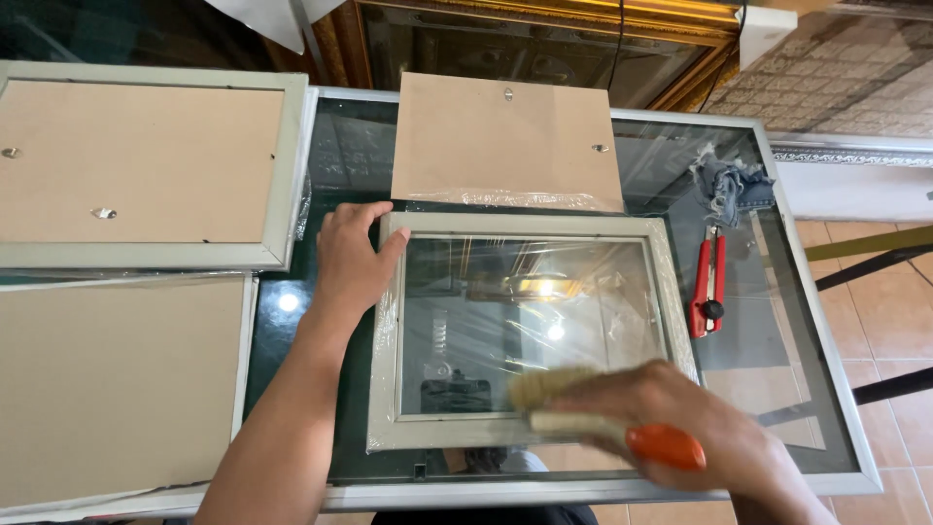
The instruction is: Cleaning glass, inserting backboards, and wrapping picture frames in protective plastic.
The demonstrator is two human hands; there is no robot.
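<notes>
Your left hand (pixel 352 255) lies flat, fingers spread, on the ten o'clock corner of the plastic-wrapped pale grey picture frame (pixel 525 331) at the glass table's (pixel 797 321) centre. Your right hand (pixel 680 428) grips an orange-handled bristle brush (pixel 593 408) at the frame's five o'clock. A red utility knife (pixel 709 282) lies at three o'clock.

I count 2 frames w/ glass or backing: 1 silver frame (pixel 525 331) under my fingers (pixel 362 255), 1 back-up frame (pixel 146 160) left of them. 3 loose backing boards, 1 brush (pixel 583 413), 1 red cutter (pixel 708 284), 1 cloth (pixel 731 190).
</notes>
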